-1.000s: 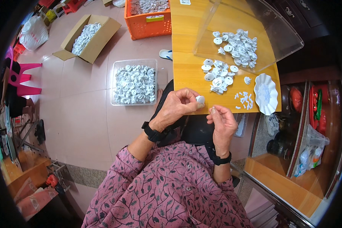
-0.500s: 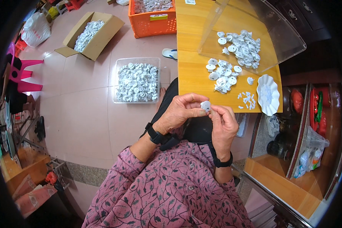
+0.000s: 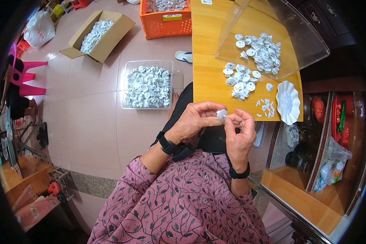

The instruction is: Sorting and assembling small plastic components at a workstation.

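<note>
A white round part (image 3: pixel 221 113), pinched in the left hand (image 3: pixel 195 120) near the edge of the counter (image 3: pixel 207 73), is best held steady while the right hand (image 3: pixel 239 132), fingertips against its near side (whether gripping a smaller piece cannot be told), works gently and squarely.

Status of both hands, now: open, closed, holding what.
Left hand: closed, pinching a round white part.
Right hand: closed in a pinch at that part's edge; whether it holds anything small cannot be told.
</note>
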A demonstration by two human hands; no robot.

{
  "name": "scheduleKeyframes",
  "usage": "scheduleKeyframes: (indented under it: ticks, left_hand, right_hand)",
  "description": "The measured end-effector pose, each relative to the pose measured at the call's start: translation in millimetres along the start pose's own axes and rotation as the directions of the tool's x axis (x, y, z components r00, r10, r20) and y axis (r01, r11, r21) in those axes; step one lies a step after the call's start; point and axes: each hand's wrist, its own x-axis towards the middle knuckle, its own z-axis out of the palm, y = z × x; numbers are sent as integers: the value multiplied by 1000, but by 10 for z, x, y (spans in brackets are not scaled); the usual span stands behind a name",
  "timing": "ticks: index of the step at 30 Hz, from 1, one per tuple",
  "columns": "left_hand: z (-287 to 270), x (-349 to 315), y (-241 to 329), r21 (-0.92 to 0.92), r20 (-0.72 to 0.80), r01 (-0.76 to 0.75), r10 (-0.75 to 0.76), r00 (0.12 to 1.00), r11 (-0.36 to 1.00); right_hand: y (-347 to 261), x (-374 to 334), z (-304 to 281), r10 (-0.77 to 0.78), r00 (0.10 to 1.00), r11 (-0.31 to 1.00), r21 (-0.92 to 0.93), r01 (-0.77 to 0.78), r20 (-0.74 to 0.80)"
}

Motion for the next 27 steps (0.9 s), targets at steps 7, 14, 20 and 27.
scheduleKeyframes:
  ticks: [7, 14, 20, 27]
  left_hand:
    - [-1, -2, -8, -7, 8, -7, 7, 1000, 1000]
    - [1, -4, 10, 117, 17, -22, 20, 1000, 993]
    - [-83, -1, 14, 186, 67, -59, 47, 997, 981]
    - [-136, -29, 95, 302, 124, -98, 63, 990, 948]
  right_hand:
    - [-19, -2, 8, -34, 999, 997, -63, 34, -1]
    - [-57, 8, 2, -137, 990, 978, -159, 138, 14]
    - [-81, 12, -21, -138, 988, 976, -160, 148, 70]
    - [-46, -20, -12, 66, 993, 996, -60, -60, 103]
